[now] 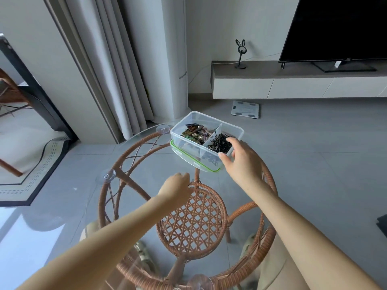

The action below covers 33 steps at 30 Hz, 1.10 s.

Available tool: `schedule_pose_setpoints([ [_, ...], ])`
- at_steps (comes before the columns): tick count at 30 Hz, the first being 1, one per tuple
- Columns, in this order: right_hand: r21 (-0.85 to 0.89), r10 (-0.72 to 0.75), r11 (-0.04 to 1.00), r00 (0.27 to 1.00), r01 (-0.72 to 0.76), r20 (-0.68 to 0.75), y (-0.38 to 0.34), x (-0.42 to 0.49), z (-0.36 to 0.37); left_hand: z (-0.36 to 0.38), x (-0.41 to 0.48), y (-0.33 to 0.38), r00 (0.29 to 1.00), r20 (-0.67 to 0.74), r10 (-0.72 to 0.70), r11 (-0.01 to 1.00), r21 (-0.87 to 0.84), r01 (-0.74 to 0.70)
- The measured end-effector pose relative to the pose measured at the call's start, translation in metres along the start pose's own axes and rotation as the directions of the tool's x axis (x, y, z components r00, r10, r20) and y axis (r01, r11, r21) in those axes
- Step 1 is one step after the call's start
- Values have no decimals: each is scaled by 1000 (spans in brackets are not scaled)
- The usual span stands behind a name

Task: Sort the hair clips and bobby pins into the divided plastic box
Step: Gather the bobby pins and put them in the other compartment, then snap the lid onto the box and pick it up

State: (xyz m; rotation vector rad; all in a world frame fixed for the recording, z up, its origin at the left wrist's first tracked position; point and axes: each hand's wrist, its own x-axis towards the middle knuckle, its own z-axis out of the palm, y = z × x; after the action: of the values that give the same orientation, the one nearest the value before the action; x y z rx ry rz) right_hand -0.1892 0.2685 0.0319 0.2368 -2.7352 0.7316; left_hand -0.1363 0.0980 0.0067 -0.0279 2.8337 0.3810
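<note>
A clear divided plastic box [206, 117] stands on its green-rimmed lid [195, 164] at the far side of the glass table top. Its left compartment holds brown and dark hair clips [193, 133]. The right compartment holds a heap of black bobby pins [218, 143], and a small front compartment has a few dark pieces. My right hand [240, 162] hovers at the box's near right corner, fingers loosely spread over the pins, thumb by the wall. My left hand [177, 188] rests knuckles-up on the glass, fingers curled under; what they hold is hidden.
The glass top sits on a round rattan frame [117, 164] with suction cups [107, 175] and a woven lower shelf [194, 220]. Beyond are grey floor tiles, a curtain, a bathroom scale [245, 108], a low TV cabinet and a rug at left.
</note>
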Motion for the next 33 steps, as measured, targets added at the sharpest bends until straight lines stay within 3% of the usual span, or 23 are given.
schedule_pose_setpoints([
  [5, -130, 51, 991, 989, -33, 141, -5, 8, 14, 21, -10, 2, 989, -146, 22, 999, 49, -15],
  [13, 105, -12, 995, 988, -4, 153, 2, 4, 8, -16, -24, -8, 969, -245, -42, 985, -175, -1],
  [17, 152, -99, 985, 990, 83, 97, 2, -11, -7, -61, -40, -13, 881, -472, 29, 966, -213, -146],
  [21, 95, -260, 963, 963, 253, 67, -1, -44, -27, -88, -52, -17, 763, -624, 170, 950, -101, -294],
  [23, 162, -318, 940, 943, 301, 95, -4, -62, -33, -90, -55, -19, 740, -622, 254, 942, -13, -335],
  [27, 239, -425, 893, 888, 380, 176, -9, -89, -29, -70, -58, -24, 790, -455, 411, 905, 97, -415],
  [33, 275, -376, 917, 858, 290, 349, -8, -112, -20, -44, -63, -43, 814, -396, 425, 900, 89, -427],
])
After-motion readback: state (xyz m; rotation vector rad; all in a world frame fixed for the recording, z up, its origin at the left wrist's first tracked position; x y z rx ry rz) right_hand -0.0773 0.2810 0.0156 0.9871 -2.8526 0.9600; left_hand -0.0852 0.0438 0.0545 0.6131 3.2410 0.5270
